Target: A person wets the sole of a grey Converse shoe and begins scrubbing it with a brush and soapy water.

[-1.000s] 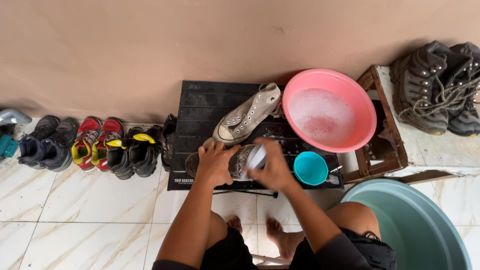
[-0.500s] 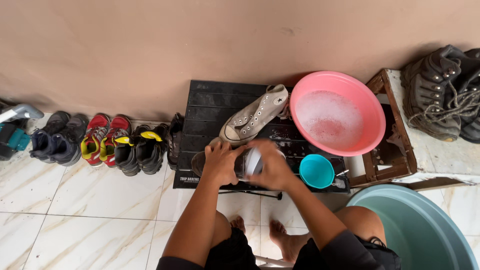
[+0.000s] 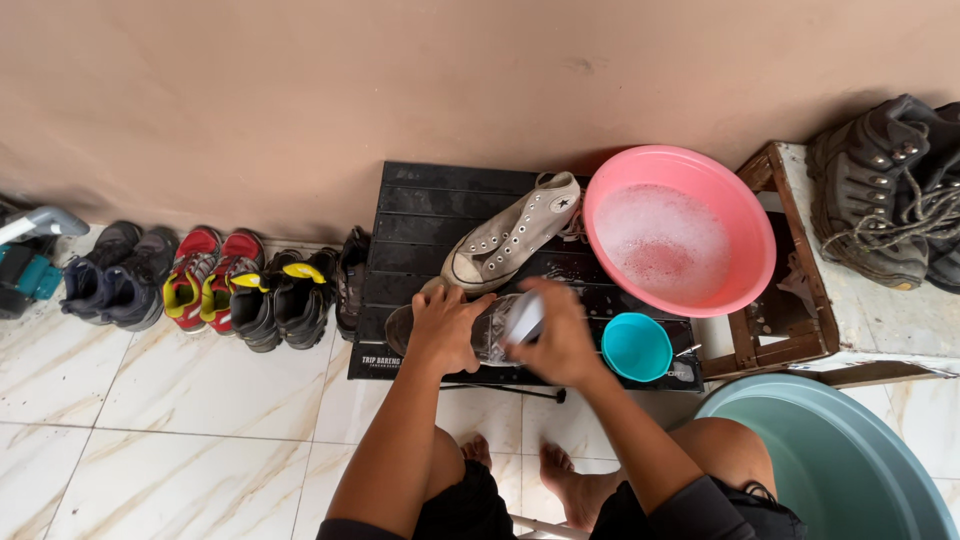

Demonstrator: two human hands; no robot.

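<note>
On a low black slatted table [image 3: 440, 205] my left hand [image 3: 447, 328] grips a grey canvas sneaker [image 3: 488, 330] lying on its side. My right hand [image 3: 560, 340] presses a pale brush [image 3: 527, 318] against that sneaker; the brush is blurred. A second grey high-top sneaker [image 3: 510, 240] lies tilted on the table just behind. A pink basin [image 3: 680, 230] of soapy water sits at the table's right end, with a small teal cup [image 3: 637, 347] in front of it.
A row of shoes [image 3: 205, 285] stands on the tiled floor along the wall at left. A wooden stool [image 3: 775, 320] and dark laced boots [image 3: 885, 190] are at right. A big green tub [image 3: 840, 465] sits at lower right. My bare feet [image 3: 520, 475] rest under the table.
The view has shifted slightly. My right hand with the brush has moved across the held sneaker; my left hand keeps its grip.
</note>
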